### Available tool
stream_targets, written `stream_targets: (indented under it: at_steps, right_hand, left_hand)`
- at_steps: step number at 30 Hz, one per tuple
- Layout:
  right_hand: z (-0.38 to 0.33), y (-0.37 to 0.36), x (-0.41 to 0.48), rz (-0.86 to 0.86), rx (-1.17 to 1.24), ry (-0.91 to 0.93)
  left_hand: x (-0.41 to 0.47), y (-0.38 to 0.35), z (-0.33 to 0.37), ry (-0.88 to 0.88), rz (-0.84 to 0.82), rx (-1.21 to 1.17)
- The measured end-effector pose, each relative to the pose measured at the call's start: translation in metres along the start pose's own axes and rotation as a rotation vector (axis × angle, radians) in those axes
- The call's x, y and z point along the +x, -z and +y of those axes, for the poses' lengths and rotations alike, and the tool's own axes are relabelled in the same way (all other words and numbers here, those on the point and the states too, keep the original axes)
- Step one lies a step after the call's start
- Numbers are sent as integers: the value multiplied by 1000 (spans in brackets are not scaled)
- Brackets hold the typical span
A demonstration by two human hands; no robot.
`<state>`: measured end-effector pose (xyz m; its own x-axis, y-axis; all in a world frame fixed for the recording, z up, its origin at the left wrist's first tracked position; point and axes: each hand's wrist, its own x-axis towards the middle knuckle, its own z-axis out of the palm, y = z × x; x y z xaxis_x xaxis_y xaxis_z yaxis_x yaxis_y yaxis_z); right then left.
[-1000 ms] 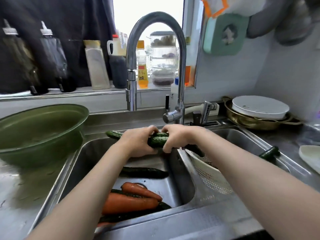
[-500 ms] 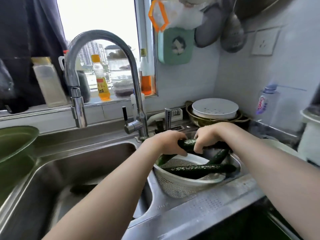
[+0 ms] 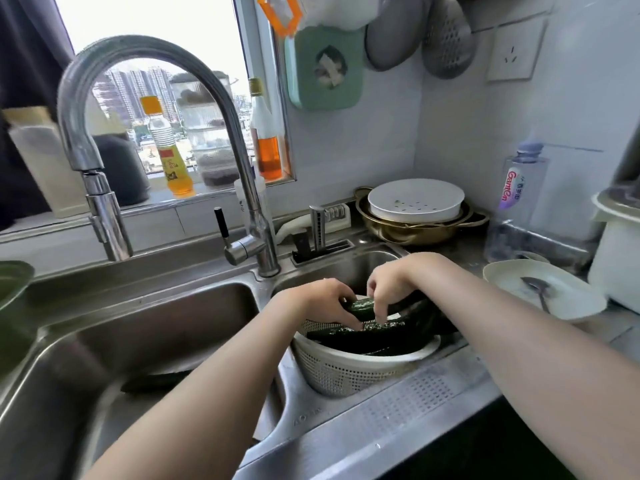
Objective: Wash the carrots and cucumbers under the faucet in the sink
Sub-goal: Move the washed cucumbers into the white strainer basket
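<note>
A white colander (image 3: 363, 362) sits in the right sink basin with several dark cucumbers (image 3: 374, 336) lying in it. Both hands are over it. My left hand (image 3: 318, 303) grips a cucumber (image 3: 362, 306) just above the pile. My right hand (image 3: 394, 282) has its fingers spread downward, with the fingertips touching the same cucumber. Another cucumber (image 3: 156, 379) lies in the left basin (image 3: 138, 323), partly hidden by my left forearm. The faucet (image 3: 104, 209) hangs over the left basin; no water shows. No carrots are in view.
A green bowl (image 3: 10, 282) sits at the left edge. A white plate with a spoon (image 3: 540, 296), a water bottle (image 3: 519, 195) and a white container (image 3: 620, 258) stand on the right counter. A gold bowl with a white strainer (image 3: 415, 202) sits behind the sink. Bottles (image 3: 166, 150) line the sill.
Both hands carried the cucumber from under the faucet rightward to the colander and lowered it onto the pile. My right hand's fingers have loosened. The view turned right.
</note>
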<state>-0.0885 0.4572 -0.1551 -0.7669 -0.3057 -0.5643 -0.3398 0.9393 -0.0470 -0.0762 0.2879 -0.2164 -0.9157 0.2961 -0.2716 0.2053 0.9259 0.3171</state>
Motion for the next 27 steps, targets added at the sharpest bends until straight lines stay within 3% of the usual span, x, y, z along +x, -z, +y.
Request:
stream_targets:
  at_steps: [3, 6, 12, 15, 21, 27]
  right_hand:
    - [-10, 5, -7, -110, -76, -45]
    - [-15, 9, -16, -217, -138, -87]
    - [-15, -8, 9, -30, -208, -39]
    - [-16, -24, 22, -23, -238, -25]
    - [-26, -24, 30, 45, -190, 0]
    - [-84, -4, 27, 369, -7, 178]
  left_hand:
    - [-1, -4, 1, -15, -18, -71]
    - [-1, -7, 4, -62, -69, 5]
    - [1, -24, 5, -81, -151, 29]
    - [0, -24, 4, -61, -188, 50]
    - [-8, -3, -4, -34, -36, 66]
    - [-51, 18, -47, 4, 353, 4]
